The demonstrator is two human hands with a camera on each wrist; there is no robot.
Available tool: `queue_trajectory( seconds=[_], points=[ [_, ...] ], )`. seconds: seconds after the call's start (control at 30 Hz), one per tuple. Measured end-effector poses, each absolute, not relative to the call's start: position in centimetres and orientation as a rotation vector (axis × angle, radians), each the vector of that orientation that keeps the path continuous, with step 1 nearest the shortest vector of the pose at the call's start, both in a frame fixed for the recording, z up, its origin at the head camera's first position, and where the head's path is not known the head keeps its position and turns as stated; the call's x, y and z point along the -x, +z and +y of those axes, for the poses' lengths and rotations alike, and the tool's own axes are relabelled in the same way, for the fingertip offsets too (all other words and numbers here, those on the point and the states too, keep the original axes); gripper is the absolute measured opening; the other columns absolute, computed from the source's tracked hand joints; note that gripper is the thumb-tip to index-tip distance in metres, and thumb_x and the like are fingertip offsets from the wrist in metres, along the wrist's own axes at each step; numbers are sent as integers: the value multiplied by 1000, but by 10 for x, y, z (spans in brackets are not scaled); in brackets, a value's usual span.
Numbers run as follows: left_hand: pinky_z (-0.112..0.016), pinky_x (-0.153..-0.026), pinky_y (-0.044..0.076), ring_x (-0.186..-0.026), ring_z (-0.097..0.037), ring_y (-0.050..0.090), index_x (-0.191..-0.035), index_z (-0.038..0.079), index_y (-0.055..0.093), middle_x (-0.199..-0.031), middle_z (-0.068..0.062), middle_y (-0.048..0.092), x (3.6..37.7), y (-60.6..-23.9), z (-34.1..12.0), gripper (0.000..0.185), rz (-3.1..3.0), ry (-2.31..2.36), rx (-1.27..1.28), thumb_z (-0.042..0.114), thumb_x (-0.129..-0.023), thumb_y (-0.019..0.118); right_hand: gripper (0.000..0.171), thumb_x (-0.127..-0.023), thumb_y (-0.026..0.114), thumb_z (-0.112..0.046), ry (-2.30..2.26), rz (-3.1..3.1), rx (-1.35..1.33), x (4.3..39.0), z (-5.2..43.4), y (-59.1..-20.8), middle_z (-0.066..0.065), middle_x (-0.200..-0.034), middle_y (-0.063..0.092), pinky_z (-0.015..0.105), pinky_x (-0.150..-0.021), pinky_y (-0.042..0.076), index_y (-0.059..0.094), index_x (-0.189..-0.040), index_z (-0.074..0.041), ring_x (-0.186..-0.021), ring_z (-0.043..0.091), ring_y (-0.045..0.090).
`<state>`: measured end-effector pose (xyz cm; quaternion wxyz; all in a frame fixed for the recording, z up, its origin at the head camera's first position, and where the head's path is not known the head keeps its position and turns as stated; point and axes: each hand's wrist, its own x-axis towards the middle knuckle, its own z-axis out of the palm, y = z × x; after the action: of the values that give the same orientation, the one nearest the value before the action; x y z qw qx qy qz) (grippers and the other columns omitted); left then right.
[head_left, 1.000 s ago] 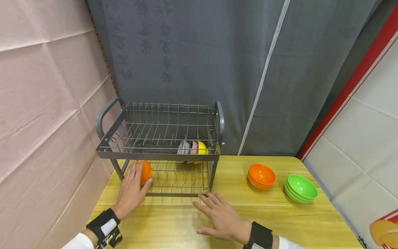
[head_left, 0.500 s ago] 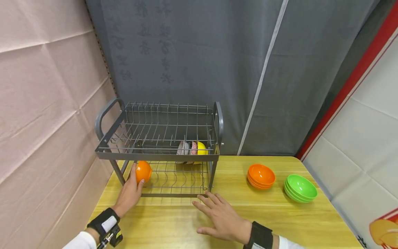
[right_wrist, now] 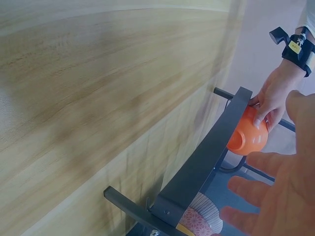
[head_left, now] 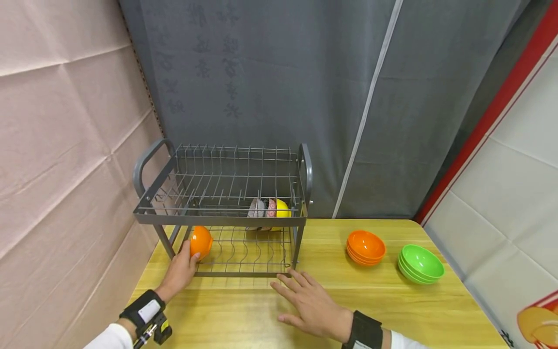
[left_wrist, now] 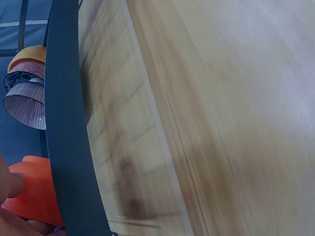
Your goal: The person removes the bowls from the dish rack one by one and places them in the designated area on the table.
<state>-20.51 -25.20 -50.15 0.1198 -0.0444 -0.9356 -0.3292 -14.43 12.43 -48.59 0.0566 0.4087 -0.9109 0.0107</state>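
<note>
Orange bowl [head_left: 201, 242] on rack's [head_left: 226, 220] lower shelf, held by left hand [head_left: 179, 271]

An orange bowl [head_left: 201, 242] is seen at the left of the dark grey wire rack [head_left: 223, 220]. At the rack's right, a yellow bowl [head_left: 283, 208], a red-patterned bowl [head_left: 272, 208] and a grey striped bowl [head_left: 257, 208] are shown. On the yellow wood-grain table [head_left: 392, 310], stacked orange bowls [head_left: 366, 246] and stacked green bowls [head_left: 420, 263] are set at the right. Black wristbands [head_left: 365, 331] are worn.

Head overview; close wrist views of rack [head_left: 222, 213]
</note>
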Motion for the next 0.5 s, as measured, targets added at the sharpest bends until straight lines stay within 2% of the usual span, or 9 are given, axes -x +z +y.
queue_trajectory(
  seconds=[0.17, 0.37, 0.5],
  points=[
    [-40, -67, 50, -82, -31, 63, -120, -7, 43, -103, -28, 63, 206, -498, -252, 25, -2763, -1036, 103, 1, -101, 56, 72, -101, 27, -69, 38, -2777, -1241, 144, 124, -487, 4, -159, 46, 54, -114, 43, 36, -158, -25, -146, 32, 43],
    [-52, -80, 54, -101, -42, 66, -135, -9, 40, -118, -34, 62, 205, -491, -246, 37, -2762, -1096, 120, 2, -102, 53, 73, -101, 26, -70, 25, -2782, -1250, 145, 124, -486, 4, -159, 45, 54, -114, 43, 35, -158, -26, -146, 32, 43],
    [-52, -81, 55, -104, -44, 66, -140, -9, 38, -123, -37, 61, 202, -485, -240, 42, -2745, -1114, 151, 1, -102, 53, 73, -101, 26, -70, 31, -2777, -1242, 146, 124, -486, 5, -159, 45, 54, -114, 43, 34, -159, -26, -147, 32, 42]
  ],
)
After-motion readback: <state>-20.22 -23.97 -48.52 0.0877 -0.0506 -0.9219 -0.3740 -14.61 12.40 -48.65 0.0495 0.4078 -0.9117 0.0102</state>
